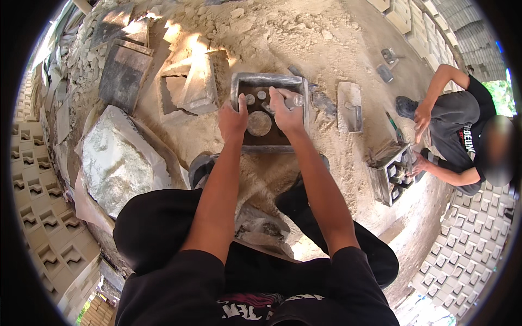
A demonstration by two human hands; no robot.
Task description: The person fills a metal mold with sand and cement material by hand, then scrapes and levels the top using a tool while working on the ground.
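In front of me a rectangular moulding box (pixel 270 79) with grey walls lies on the sandy ground. On its dark floor sit a large round disc (pixel 259 124) and small round pieces, among them one grey disc (pixel 250 99). My left hand (pixel 234 120) is closed over the box's left wall, thumb on the inner side. Over the right half of the box, my right hand (pixel 286 111) has dusty, curled fingers beside a small round piece (pixel 298 101). What those fingers hold, if anything, is hidden.
A wooden frame (pixel 190 89) and dark boards (pixel 125 73) lie to the left, near a pale powder heap (pixel 117 165) on a sheet. At right are a grey tray (pixel 349 92) and a co-worker (pixel 451 130) handling another mould box (pixel 391 174). Stacked pale blocks (pixel 462 244) line the sides.
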